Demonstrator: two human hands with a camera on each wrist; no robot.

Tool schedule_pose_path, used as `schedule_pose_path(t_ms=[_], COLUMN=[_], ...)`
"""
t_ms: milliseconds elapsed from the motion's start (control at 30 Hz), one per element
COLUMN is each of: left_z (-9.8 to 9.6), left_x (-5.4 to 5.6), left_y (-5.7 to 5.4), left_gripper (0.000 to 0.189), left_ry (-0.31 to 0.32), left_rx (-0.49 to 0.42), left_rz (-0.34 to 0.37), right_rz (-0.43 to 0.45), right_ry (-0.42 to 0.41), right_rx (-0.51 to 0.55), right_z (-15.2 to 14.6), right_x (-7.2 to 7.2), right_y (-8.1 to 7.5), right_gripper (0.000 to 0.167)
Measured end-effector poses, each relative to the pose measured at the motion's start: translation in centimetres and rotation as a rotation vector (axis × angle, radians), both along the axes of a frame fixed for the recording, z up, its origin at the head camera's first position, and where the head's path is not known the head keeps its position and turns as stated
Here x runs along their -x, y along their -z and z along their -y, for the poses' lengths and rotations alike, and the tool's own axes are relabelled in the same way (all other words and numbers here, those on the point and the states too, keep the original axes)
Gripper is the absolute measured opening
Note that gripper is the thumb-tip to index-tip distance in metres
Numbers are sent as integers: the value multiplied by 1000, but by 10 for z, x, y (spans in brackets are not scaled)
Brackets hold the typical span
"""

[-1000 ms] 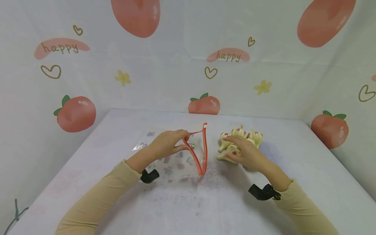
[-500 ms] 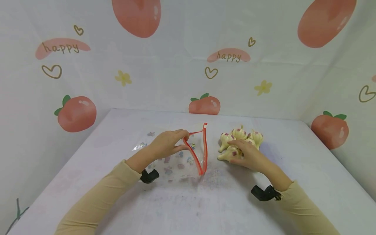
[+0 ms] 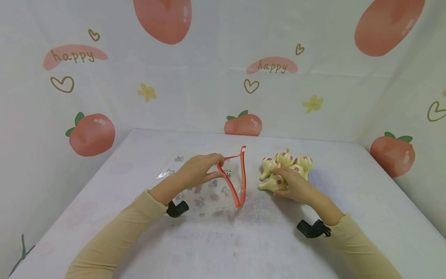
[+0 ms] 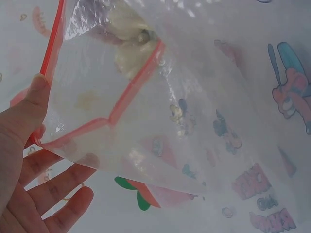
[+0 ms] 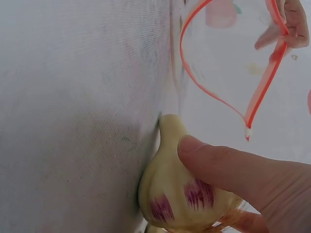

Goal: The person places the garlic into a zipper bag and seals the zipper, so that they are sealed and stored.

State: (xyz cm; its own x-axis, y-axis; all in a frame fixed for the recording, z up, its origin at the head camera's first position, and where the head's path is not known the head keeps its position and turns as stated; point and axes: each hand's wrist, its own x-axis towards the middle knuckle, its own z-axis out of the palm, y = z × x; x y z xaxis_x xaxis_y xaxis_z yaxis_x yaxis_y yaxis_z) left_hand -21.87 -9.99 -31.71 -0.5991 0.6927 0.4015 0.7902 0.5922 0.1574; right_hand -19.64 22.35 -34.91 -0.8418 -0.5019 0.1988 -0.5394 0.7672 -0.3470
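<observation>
A clear zip bag (image 3: 209, 193) with a red zip edge and printed cartoon figures lies on the table, its mouth held apart towards the right. My left hand (image 3: 200, 170) pinches the red edge between thumb and fingers; the left wrist view shows the thumb (image 4: 36, 94) on it. To the right sits a cluster of garlic bulbs (image 3: 283, 159) with purple streaks. My right hand (image 3: 297, 186) grips the nearest garlic bulb (image 5: 170, 179), thumb (image 5: 209, 158) along its side and fingers round the back, mostly hidden. That bulb rests on the table, its stem pointing towards the bag.
Both hands are over a white-covered table (image 3: 216, 248). Behind it hangs a white cloth backdrop (image 3: 195, 66) printed with red fruit, flowers and hearts. A black wrist mount (image 3: 177, 209) is on the left wrist, another black mount (image 3: 313, 228) on the right.
My right hand has come down from over the bulbs, and its thumb and fingers have closed round the nearest garlic bulb. The left hand and the bag have stayed in place.
</observation>
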Motion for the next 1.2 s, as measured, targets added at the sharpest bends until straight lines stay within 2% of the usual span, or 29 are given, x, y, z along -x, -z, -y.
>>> schedule_pose_path(t_ms=[400,633,900,1200], left_z=[-1,0,0,2], left_x=[-1,-1,0,-2], left_y=[0,0,-1,-4], left_gripper=[34,35,34,34], left_ry=[-4,-2,-7,-19], left_rx=[10,5,3,7], left_rz=[3,-1,-8,-4], right_rz=[-7,-11,-59,-18], right_ry=[15,18,14,29], right_rx=[-23,0,42,86], right_z=[0,-1,-1,0], right_x=[1,1,1,-1], right_y=[4,3,-3,-14], right_gripper=[59,60,60,60])
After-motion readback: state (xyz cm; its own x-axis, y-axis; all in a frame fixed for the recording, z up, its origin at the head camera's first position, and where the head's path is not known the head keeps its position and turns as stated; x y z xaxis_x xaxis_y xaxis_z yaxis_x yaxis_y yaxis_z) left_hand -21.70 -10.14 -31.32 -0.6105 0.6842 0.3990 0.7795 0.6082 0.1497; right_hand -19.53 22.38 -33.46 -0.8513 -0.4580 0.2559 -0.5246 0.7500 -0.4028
